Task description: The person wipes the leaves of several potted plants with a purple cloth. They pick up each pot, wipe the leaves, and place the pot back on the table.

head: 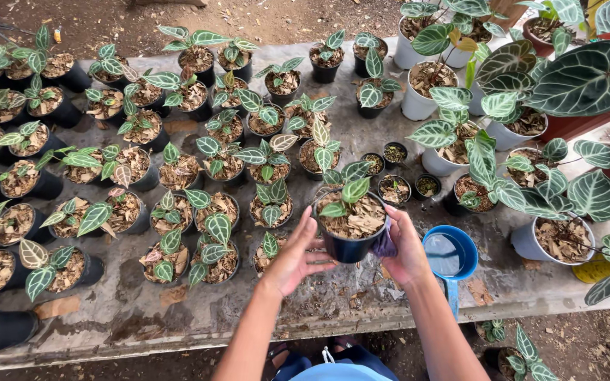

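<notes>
Potting bench viewed from above. A person stands at the near edge of a long grey-covered bench (361, 141) crowded with small black nursery pots of dark, white-veined seedlings. Both hands cradle one black plastic pot (351, 236), lifted slightly clear of the bench and held level, probably so that the loose dry leaf mulch on top does not spill. The pot carries a young plant (347, 192) with a few heart-shaped veined leaves.

The left hand (296, 255) is cupped against the pot's left wall, fingers curled partway round it, thumb near the rim. The right hand (405, 248) presses the opposite wall, fingers spread and wrapped behind; a scrap of purple cloth (384, 244) appears pinched between this palm and the pot. Thus the pot sits between the two palms, gripped from both sides, neither hand closing fully.

Just right of the right hand rests a blue water scoop (450, 255). Larger white pots (418, 104) with mature veined foliage occupy the far right.
</notes>
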